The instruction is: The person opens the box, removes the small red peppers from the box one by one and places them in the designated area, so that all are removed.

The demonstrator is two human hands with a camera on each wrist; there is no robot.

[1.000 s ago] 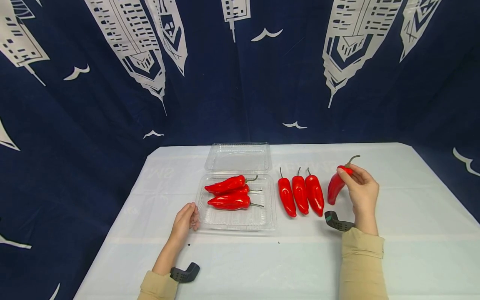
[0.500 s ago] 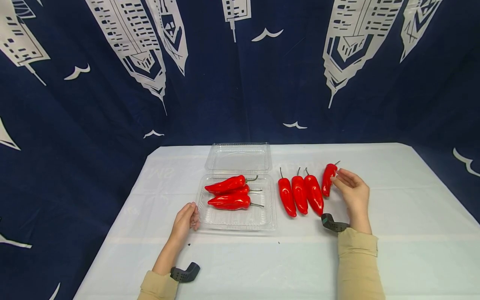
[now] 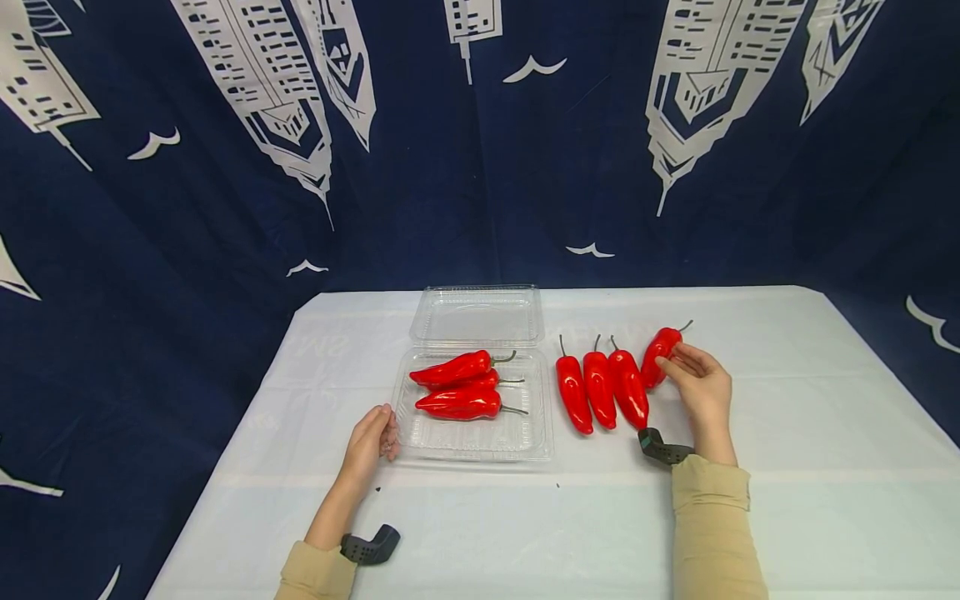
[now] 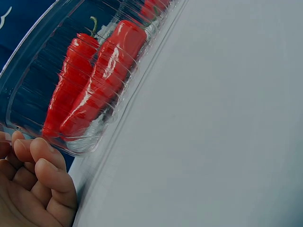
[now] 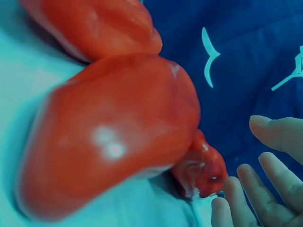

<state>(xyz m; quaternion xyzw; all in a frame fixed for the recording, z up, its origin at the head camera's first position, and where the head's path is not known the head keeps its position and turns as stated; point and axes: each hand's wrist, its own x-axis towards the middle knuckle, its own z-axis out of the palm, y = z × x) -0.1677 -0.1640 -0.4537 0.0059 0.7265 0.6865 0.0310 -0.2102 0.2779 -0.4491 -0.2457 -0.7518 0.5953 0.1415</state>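
A clear plastic clamshell container (image 3: 525, 442) lies on the table with its lid (image 3: 480, 317) folded back. Three red peppers (image 3: 459, 405) lie inside its base. My left hand (image 3: 370, 439) is at the base's left edge, its curled fingertips pinching the rim in the left wrist view. To the right of the container, three red peppers (image 3: 598, 387) lie side by side, stems pointing away. One more pepper (image 3: 662, 354) lies tilted beside them, its stem toward the upper right. My right hand (image 3: 705, 385) is over that pepper's right side; in the right wrist view its thumb and fingers are spread apart.
A white-covered table (image 3: 600, 533) extends around the container and peppers. Behind it hangs a dark blue cloth (image 3: 420, 208) printed with white buildings and birds. Dark wrist cameras (image 3: 663, 450) stick out from both wrists, the right one close to the pepper tips.
My right hand has moved left, bringing the pepper it held down beside the row. The pepper's stem end has since swung slightly right and the fingers have loosened. My left hand stays put.
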